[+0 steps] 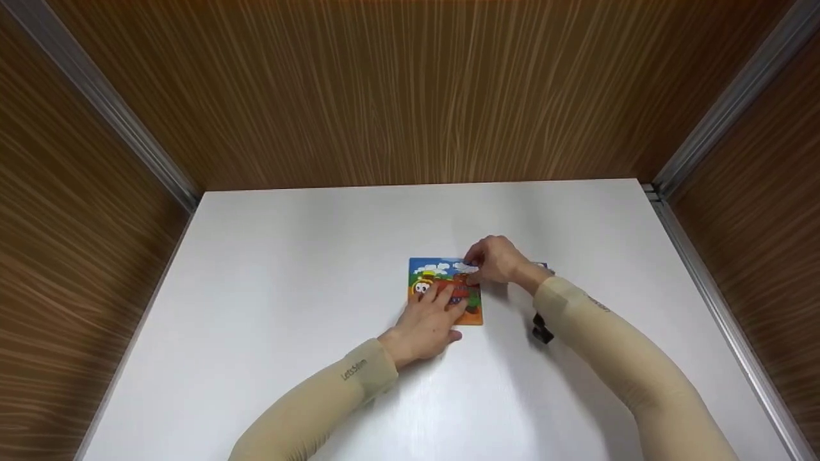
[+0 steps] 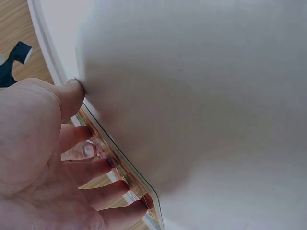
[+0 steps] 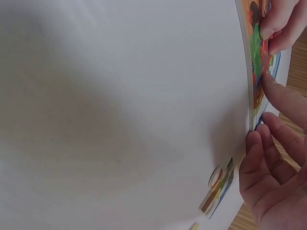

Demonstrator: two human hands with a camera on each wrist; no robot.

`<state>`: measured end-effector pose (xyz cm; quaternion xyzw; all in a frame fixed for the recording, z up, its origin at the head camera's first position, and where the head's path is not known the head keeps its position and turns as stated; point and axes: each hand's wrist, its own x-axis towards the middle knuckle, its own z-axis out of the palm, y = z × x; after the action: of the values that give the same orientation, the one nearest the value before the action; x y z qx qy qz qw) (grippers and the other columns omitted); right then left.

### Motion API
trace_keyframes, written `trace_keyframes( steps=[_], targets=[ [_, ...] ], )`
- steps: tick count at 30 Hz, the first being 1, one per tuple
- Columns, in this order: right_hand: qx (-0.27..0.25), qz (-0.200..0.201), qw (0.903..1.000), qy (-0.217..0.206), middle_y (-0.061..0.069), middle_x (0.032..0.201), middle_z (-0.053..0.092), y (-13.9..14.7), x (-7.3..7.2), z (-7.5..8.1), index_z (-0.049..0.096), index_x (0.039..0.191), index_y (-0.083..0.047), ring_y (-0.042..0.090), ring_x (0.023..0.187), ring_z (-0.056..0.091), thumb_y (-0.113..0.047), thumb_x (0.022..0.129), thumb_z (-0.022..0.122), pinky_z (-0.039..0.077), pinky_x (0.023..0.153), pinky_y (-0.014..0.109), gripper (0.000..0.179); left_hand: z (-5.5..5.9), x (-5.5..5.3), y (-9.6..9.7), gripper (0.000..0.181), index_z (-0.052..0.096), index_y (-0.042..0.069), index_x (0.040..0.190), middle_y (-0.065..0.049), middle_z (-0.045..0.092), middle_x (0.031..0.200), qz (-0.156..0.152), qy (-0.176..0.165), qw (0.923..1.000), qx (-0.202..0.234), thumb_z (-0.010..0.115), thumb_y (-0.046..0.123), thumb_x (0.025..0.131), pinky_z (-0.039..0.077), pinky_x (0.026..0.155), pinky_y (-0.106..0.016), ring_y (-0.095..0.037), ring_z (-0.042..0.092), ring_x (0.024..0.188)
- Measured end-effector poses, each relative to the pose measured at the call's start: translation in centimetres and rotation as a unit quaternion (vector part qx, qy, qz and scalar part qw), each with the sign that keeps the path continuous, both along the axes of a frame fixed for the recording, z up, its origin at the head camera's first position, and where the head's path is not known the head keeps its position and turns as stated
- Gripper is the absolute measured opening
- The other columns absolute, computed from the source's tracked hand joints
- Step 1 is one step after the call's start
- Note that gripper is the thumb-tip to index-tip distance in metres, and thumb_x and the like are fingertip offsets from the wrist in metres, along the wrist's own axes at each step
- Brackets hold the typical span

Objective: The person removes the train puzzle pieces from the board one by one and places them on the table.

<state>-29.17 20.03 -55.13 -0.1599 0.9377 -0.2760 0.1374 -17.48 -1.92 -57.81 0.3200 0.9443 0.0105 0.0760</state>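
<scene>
A colourful jigsaw puzzle lies flat on the white table, with blue sky, clouds and a cartoon face with big eyes. Spread across its lower part is my left hand, its fingertips pressing the surface; in the left wrist view its thumb lies by the near edge. My right hand is at the puzzle's upper right, thumb and curled fingers pinching a puzzle piece that they mostly hide. Beside that hand, a loose puzzle piece lies on the table in the right wrist view.
The white tabletop extends around the puzzle. Wood-grain panels stand at the back and both sides, with metal strips at the corners. A black object shows under the right forearm. Another piece's edge shows at the bottom of the right wrist view.
</scene>
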Motion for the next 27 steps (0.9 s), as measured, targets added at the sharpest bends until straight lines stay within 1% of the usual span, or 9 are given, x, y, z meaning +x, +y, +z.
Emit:
trace_keyframes(
  steps=[7,15,21,27],
  targets=[
    [0.018,-0.001,0.9998,-0.003,0.014,0.116,0.078,-0.41,0.01,0.01,0.083,0.120,-0.005,0.027,0.106,0.068,-0.017,0.089,0.095,0.059,0.101,0.046,0.036,-0.13,-0.04,0.00,0.067,0.045,0.026,0.174,-0.015,0.036,0.185,-0.001,-0.001,1.0000,0.001,0.058,0.053,0.115,0.043,0.131,-0.065,-0.042,0.036,0.170],
    [0.034,0.000,0.9991,0.024,0.015,0.114,0.079,-0.73,0.22,0.12,0.081,0.118,-0.005,0.029,0.106,0.070,-0.017,0.086,0.097,0.060,0.101,0.047,0.038,-0.08,-0.04,0.13,0.067,0.044,0.027,0.174,-0.013,0.035,0.185,0.008,-0.006,0.9999,-0.006,0.059,0.053,0.114,0.042,0.133,-0.062,-0.040,0.035,0.171],
    [0.032,-0.006,0.9993,0.018,0.013,0.116,0.079,-0.76,0.15,-0.06,0.080,0.122,-0.007,0.027,0.107,0.068,-0.018,0.087,0.097,0.059,0.103,0.046,0.040,0.06,0.00,0.11,0.067,0.043,0.027,0.175,-0.013,0.034,0.186,0.008,-0.007,0.9999,-0.005,0.058,0.053,0.115,0.041,0.133,-0.063,-0.041,0.035,0.171],
    [0.036,0.002,0.9990,0.028,0.012,0.117,0.076,-0.71,0.18,-0.19,0.081,0.126,-0.008,0.027,0.106,0.066,-0.017,0.088,0.097,0.060,0.102,0.046,0.042,0.02,-0.01,0.05,0.067,0.044,0.027,0.175,-0.015,0.034,0.185,0.006,-0.008,1.0000,-0.001,0.058,0.053,0.115,0.042,0.132,-0.064,-0.042,0.035,0.171]
  ],
)
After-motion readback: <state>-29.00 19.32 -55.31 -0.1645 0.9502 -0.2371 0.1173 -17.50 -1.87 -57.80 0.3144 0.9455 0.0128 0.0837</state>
